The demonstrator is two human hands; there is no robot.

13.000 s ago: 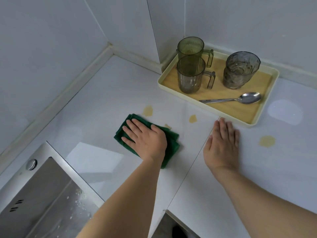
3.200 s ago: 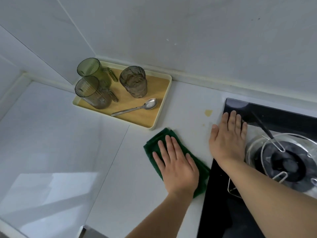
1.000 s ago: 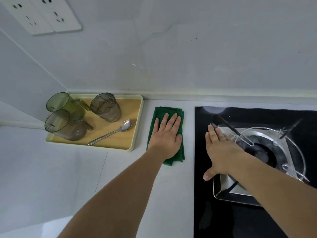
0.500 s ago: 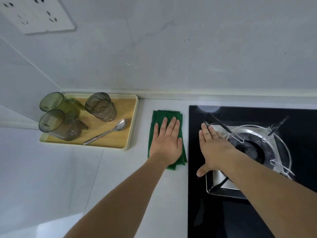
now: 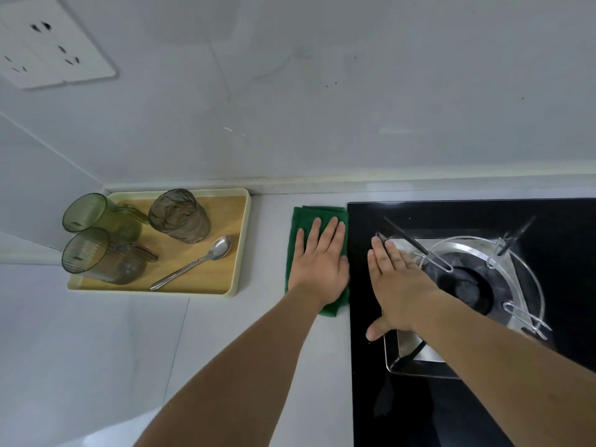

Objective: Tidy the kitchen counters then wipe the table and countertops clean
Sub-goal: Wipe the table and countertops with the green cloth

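Note:
A folded green cloth (image 5: 304,217) lies on the white countertop (image 5: 245,333), squeezed between the tray and the black stove's left edge, close to the back wall. My left hand (image 5: 319,266) presses flat on the cloth with fingers spread and pointing at the wall. My right hand (image 5: 395,285) rests flat on the black glass stove (image 5: 451,414), fingers together, touching the corner of the steel burner surround.
A cream-rimmed wooden tray (image 5: 240,253) at the left holds two green mugs (image 5: 96,217), a smoky glass (image 5: 179,216) and a spoon (image 5: 193,266). A burner with wire pot supports (image 5: 483,279) sits right. A wall socket (image 5: 48,50) is at upper left.
Over the earlier frames my left hand wiped the cloth from near the sink, past the tray, to the stove. In the last half second cloth and hand slid slightly right, against the stove's edge.

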